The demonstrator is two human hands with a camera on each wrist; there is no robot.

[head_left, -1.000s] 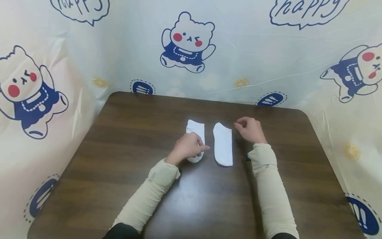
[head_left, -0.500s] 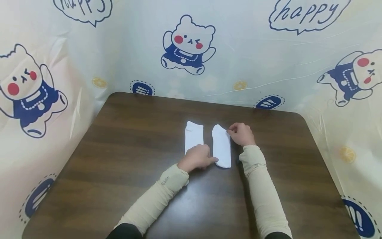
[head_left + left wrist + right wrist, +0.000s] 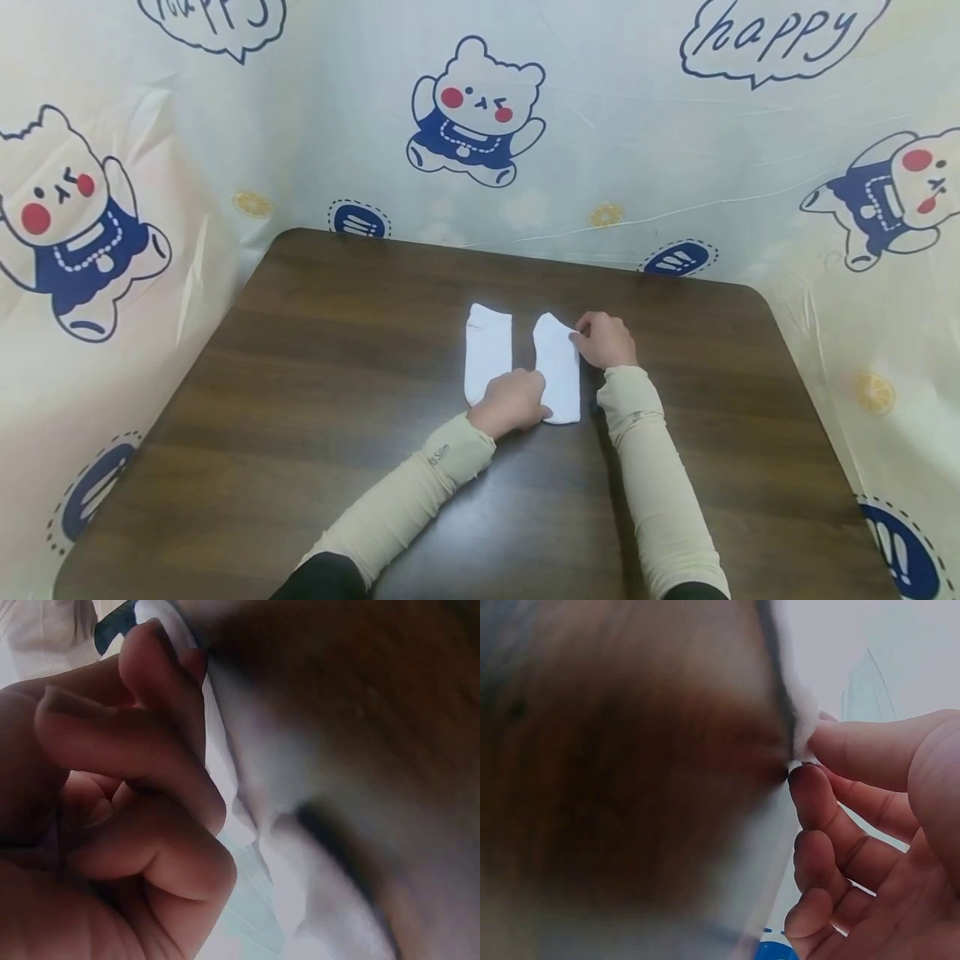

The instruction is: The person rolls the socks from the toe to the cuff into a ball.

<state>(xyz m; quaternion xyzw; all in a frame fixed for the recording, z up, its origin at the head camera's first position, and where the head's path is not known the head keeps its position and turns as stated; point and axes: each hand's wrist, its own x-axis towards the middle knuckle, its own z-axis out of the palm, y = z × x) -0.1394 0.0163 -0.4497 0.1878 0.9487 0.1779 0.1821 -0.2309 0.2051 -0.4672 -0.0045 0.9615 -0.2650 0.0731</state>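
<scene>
Two white socks lie flat, side by side, on the dark wooden table [image 3: 300,400]. My right hand [image 3: 607,340] pinches the top right corner of the right sock [image 3: 557,362] between thumb and fingers; the right wrist view shows the sock's edge [image 3: 802,712] at the thumb tip. My left hand [image 3: 512,402] is at that same sock's lower left edge, its thumb at the fabric. Its fingers [image 3: 165,757] are curled in the left wrist view, where the grip itself is hidden. The left sock [image 3: 487,346] lies partly under the left hand in the head view.
A pale curtain [image 3: 600,125] printed with cartoon bears surrounds the table at the back and both sides. The tabletop's rounded far corners show at the back left and back right. Both forearms, in cream sleeves [image 3: 405,492], reach in from the front edge.
My left hand has moved right and nearer from over the left sock to the right sock's lower edge. My right hand has come left onto the right sock's upper corner.
</scene>
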